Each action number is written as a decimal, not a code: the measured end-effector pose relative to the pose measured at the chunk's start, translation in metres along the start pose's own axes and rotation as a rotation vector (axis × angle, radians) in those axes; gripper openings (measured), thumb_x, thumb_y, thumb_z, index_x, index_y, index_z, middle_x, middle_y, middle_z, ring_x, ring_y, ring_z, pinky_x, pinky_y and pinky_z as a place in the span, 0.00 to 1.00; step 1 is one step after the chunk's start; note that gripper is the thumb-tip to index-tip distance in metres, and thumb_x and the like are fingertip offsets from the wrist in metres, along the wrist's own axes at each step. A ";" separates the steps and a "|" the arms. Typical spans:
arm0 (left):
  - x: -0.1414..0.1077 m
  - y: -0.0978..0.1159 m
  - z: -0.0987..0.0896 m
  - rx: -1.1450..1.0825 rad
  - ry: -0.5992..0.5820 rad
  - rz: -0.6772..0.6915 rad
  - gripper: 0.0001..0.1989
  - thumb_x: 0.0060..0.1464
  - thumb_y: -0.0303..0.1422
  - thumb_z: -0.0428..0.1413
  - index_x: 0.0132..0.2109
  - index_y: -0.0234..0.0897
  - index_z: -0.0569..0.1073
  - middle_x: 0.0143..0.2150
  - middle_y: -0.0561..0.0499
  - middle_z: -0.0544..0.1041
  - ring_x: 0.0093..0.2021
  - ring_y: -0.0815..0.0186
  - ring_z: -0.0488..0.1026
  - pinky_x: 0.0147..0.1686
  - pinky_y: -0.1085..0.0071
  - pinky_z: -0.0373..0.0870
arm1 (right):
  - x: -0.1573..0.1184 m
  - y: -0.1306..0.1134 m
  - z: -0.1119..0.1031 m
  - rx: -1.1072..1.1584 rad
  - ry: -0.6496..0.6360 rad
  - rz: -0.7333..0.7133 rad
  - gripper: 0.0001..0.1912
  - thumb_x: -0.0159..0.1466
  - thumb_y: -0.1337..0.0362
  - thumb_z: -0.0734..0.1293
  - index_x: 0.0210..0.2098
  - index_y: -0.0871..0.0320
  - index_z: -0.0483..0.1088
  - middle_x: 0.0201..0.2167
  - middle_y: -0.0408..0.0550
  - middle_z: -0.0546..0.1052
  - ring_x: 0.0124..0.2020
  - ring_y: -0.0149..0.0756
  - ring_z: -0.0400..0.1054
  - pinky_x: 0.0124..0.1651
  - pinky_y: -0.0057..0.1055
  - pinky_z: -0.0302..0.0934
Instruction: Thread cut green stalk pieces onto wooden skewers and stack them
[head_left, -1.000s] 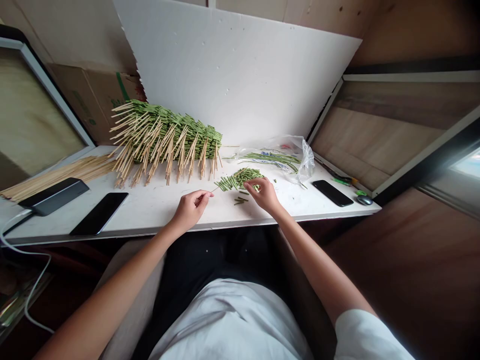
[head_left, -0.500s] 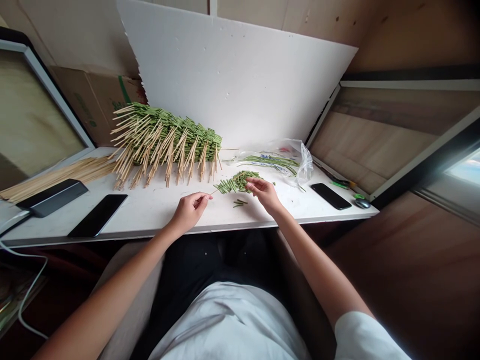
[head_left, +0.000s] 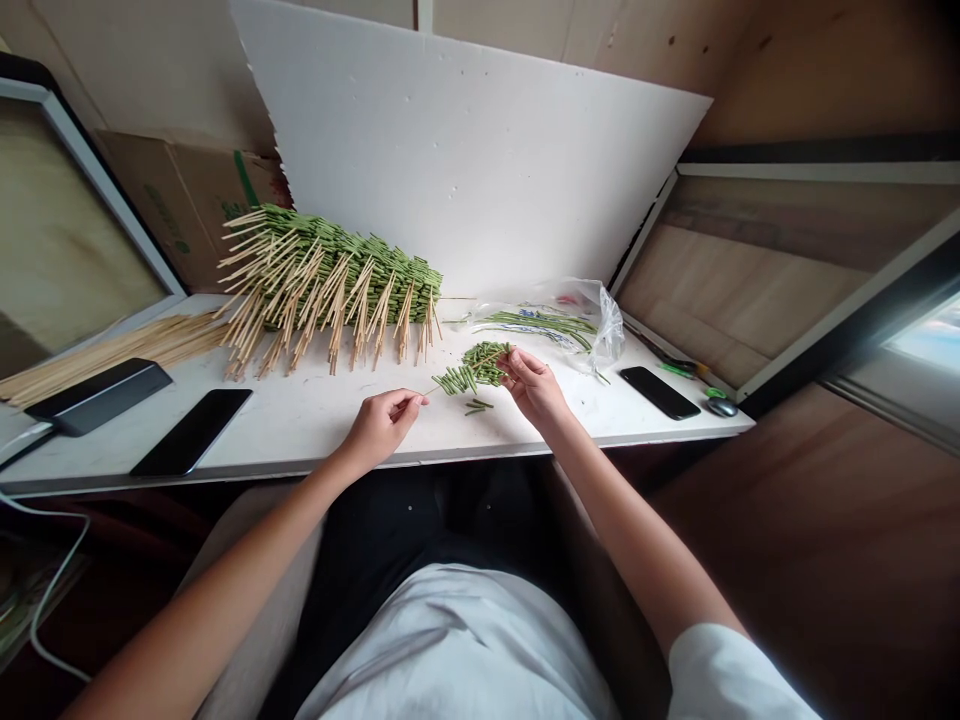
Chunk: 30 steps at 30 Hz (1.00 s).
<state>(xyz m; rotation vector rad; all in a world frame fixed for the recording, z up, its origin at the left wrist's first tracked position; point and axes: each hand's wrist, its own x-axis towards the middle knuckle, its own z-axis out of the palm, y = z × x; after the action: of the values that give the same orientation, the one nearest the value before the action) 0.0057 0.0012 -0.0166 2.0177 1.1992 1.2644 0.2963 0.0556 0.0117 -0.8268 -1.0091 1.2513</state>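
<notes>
My left hand (head_left: 386, 425) is closed in a pinch on the near end of a thin bamboo skewer (head_left: 430, 391). Short green pieces, which look like cut garlic scape (head_left: 454, 380), sit side by side across the skewer. At its far end my right hand (head_left: 534, 385) is closed, thumb and forefinger pinching what appears to be another scape piece. Behind and below the fingers lies a heap of cut pieces (head_left: 484, 360), partly hidden by the right hand. A few loose pieces (head_left: 477, 406) lie nearer the table edge.
Filled skewers (head_left: 337, 270) are stacked at the back left, with bare skewers (head_left: 165, 340) beside them. Long green stems (head_left: 540, 322) lie in a clear plastic bag (head_left: 611, 330). Phones (head_left: 191, 432) (head_left: 660, 392) flank the work area; a white board (head_left: 465, 150) stands behind.
The right hand has shifted slightly, and its fingertips have come together at the skewer's far end. The left hand keeps its pinch and has barely moved.
</notes>
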 end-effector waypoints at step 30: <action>-0.002 0.001 0.002 0.046 -0.002 0.017 0.18 0.71 0.42 0.55 0.45 0.33 0.84 0.38 0.45 0.85 0.31 0.64 0.76 0.31 0.71 0.69 | -0.007 -0.006 0.009 -0.019 -0.036 -0.074 0.18 0.53 0.47 0.84 0.35 0.52 0.85 0.39 0.49 0.88 0.54 0.50 0.81 0.53 0.39 0.74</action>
<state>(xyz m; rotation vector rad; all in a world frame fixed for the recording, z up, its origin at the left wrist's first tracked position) 0.0073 -0.0006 -0.0181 2.0656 1.2227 1.2530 0.2901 0.0477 0.0195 -0.7769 -1.0725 1.1984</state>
